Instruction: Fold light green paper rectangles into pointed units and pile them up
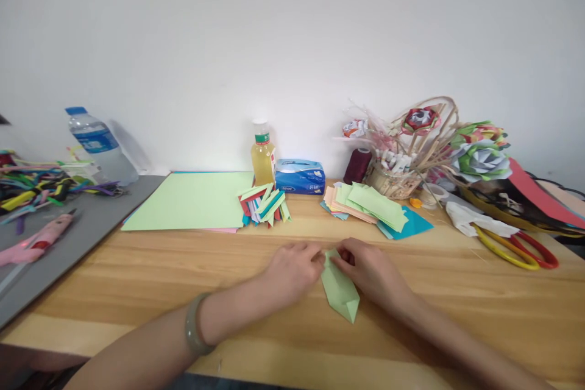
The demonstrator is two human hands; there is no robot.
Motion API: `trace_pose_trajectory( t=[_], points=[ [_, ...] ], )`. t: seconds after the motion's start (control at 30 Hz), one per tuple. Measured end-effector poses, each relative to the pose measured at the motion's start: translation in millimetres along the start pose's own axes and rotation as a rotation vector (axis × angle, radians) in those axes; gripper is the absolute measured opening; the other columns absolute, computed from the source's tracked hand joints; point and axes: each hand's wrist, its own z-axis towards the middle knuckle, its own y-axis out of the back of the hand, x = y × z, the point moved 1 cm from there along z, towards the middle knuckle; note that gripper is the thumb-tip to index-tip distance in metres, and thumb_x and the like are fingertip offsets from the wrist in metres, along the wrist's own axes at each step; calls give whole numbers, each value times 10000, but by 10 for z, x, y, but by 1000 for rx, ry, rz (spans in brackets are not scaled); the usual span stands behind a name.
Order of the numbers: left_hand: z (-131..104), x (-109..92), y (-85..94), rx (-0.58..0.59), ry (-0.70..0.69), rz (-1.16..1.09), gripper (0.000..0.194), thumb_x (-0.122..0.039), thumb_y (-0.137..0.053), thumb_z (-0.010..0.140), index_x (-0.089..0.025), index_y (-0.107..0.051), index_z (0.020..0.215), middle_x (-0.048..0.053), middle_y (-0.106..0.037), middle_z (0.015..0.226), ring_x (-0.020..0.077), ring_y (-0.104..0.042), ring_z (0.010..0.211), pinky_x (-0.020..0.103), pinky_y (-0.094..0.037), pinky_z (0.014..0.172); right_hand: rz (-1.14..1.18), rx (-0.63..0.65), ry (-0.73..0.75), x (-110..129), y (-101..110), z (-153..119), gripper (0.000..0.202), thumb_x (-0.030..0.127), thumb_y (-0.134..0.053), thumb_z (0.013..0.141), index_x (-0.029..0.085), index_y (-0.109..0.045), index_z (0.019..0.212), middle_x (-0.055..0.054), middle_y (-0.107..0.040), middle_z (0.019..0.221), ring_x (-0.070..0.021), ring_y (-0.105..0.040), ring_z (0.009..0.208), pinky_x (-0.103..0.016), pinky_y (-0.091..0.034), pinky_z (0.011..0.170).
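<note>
A small light green paper (339,289) with folded corners lies on the wooden table (183,262), its lower tip pointing toward me. My left hand (297,268) is at its upper left edge, fingers pressed together and blurred; how much paper is between them is hard to make out. At the paper's upper right, my right hand (365,265) pinches its top end between thumb and curled fingers. A bangle circles my left wrist. Behind my hands are a pile of folded paper strips (267,204) and a stack of small coloured sheets (372,204).
Large green sheets (196,201), a bottle of yellow drink (262,155) and a blue tissue pack (300,177) stand or lie at the back. Scissors (516,248) and paper flowers (482,158) are right. A pink glue gun (39,244) and water bottle (100,143) are left.
</note>
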Motion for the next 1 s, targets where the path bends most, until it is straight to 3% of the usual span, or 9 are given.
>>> trace_pose_trajectory(
  t=[0.43,0.57,0.7,1.0],
  points=[
    [19,26,39,21,-17,-2,170,-185,-429,912,-160,-561,1016,73,-555,1032,195,-557,898,299,-487,716,-38,-210,234,-83,-165,-116,199,168,-430,856,197,-623,820,-64,-619,772,-198,-590,734,-296,-459,618],
    [33,37,26,29,16,1,168,-189,-425,917,-173,-569,1002,63,-559,1051,195,-563,899,300,-491,702,-126,-205,338,-107,-173,-115,228,159,-407,887,187,-632,911,-78,-630,839,-208,-585,791,-314,-467,653],
    [34,46,-5,-18,40,-4,184,-202,-403,931,-191,-570,1008,53,-561,1053,184,-570,875,294,-488,684,-159,-190,349,-132,-168,-135,232,161,-409,893,195,-634,939,-74,-632,856,-203,-580,804,-314,-476,670],
    [42,47,1,-33,43,5,218,-227,-380,942,-170,-589,964,51,-575,995,183,-576,849,296,-490,680,-205,-207,419,-111,-174,-161,245,113,-406,888,169,-644,880,-81,-610,829,-207,-545,786,-325,-462,672]
  ],
)
